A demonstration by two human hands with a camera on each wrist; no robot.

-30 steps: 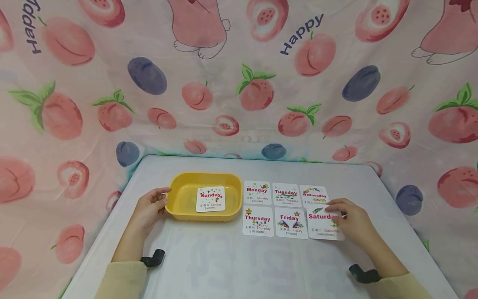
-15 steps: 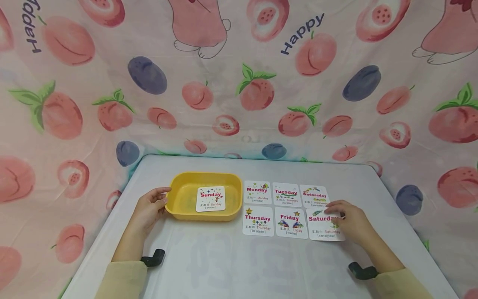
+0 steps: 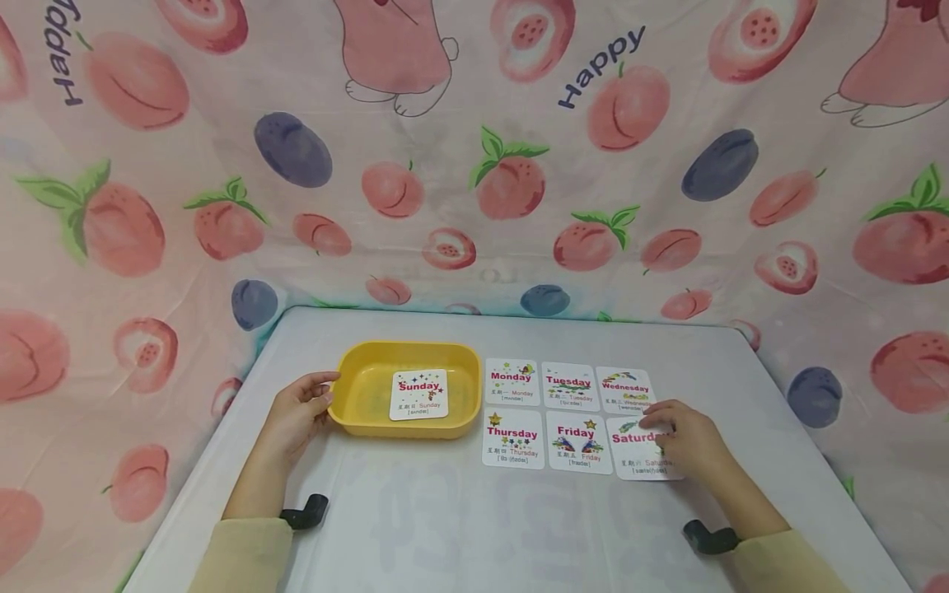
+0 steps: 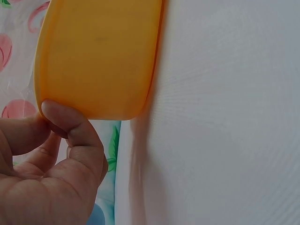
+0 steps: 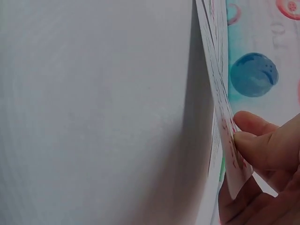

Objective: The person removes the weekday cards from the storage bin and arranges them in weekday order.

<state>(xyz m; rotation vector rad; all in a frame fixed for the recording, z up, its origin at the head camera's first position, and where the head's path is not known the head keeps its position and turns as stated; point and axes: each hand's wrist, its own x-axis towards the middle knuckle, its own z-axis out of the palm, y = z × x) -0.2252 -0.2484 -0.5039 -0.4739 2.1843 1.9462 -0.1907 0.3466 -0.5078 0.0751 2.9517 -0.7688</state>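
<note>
My left hand (image 3: 298,412) pinches the left rim of a yellow plastic tray (image 3: 363,430) between thumb and fingers; the left wrist view shows the thumb on the tray's wall (image 4: 101,61). A white Sunday card (image 3: 418,395) lies inside it, toward the right. At the right end of the lower row, my right hand (image 3: 693,445) holds the Saturday card (image 3: 638,461) by its right side. In the right wrist view that card (image 5: 229,154) is seen nearly edge-on, thumb and fingers pinching it, a shadow beside it on the table. The hand covers the card's right part.
Monday (image 3: 510,383), Tuesday (image 3: 570,387) and Wednesday (image 3: 624,390) cards form an upper row right of the tray. Thursday (image 3: 512,441) and Friday (image 3: 579,445) cards lie below them. A white cloth covers the table (image 3: 460,527); a peach-print curtain (image 3: 474,165) hangs behind and at the sides.
My right hand has shifted slightly left and toward me with the Saturday card, uncovering more of the Wednesday card. The left hand and the tray have stayed put.
</note>
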